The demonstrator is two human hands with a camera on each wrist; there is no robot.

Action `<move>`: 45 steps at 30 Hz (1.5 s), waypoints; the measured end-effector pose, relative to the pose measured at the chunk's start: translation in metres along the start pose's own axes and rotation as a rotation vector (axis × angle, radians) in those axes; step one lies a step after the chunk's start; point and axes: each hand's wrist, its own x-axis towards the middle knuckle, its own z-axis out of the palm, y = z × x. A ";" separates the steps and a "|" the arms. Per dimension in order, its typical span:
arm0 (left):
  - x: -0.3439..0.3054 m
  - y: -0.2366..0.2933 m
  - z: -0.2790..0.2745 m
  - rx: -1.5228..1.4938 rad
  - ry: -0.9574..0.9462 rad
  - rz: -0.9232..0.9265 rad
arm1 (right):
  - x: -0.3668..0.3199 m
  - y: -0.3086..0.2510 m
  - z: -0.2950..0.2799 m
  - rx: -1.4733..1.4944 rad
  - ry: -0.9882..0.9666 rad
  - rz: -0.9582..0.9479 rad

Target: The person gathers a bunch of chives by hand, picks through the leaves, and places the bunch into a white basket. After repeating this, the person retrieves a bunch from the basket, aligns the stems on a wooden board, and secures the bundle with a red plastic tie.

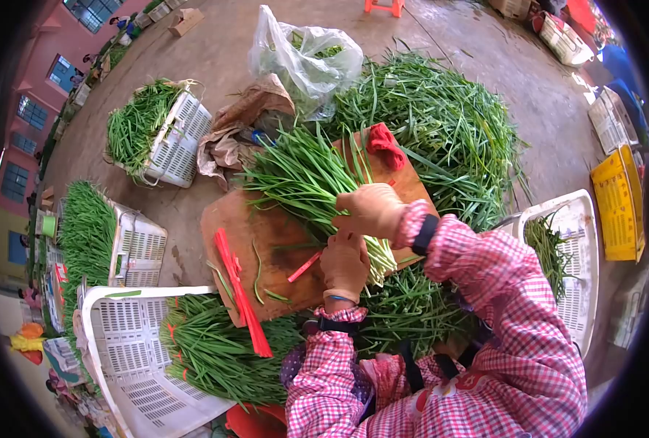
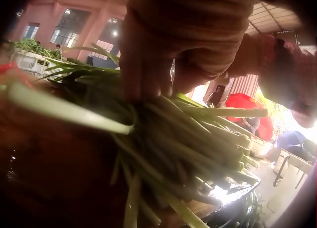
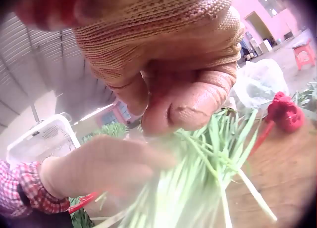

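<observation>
A bundle of long green stalks (image 1: 310, 179) lies slanted over a wooden board (image 1: 273, 226), its pale cut ends toward the body. The gloved right hand (image 1: 372, 210) grips the bundle from above; in the right wrist view its curled fingers (image 3: 183, 106) meet the stalks (image 3: 183, 183). Just below it, the gloved left hand (image 1: 344, 264) holds the bundle's near side, blurred in the right wrist view (image 3: 109, 163). Stalk ends (image 2: 198, 149) fan out under gloved fingers in the left wrist view. Red strips (image 1: 240, 292) and a red bunched cloth (image 1: 386, 146) lie on the board.
Loose greens (image 1: 441, 124) are heaped behind the board. A clear plastic bag (image 1: 306, 62) and brown sacking (image 1: 226, 139) stand beside them. White crates (image 1: 123, 332) with greens flank both sides; a yellow crate (image 1: 616, 208) is at far right.
</observation>
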 end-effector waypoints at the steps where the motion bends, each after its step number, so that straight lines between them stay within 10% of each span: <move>1: 0.000 -0.002 0.002 0.004 0.003 0.010 | 0.010 -0.008 0.001 -0.065 -0.042 0.012; 10: -0.001 -0.006 -0.005 -0.148 0.110 0.071 | 0.054 -0.002 0.033 0.060 0.189 0.056; 16: 0.014 -0.015 -0.025 -0.729 0.456 -0.109 | -0.007 0.037 0.009 1.256 0.559 0.176; 19: 0.019 -0.013 -0.019 -0.490 0.461 0.000 | -0.047 0.040 0.004 1.396 0.657 0.218; 33: 0.016 -0.007 0.028 -0.175 0.159 0.058 | -0.131 0.026 -0.027 1.408 0.880 0.199; 45: 0.012 -0.009 0.028 -0.057 0.094 0.095 | -0.153 0.212 -0.172 1.471 1.105 0.099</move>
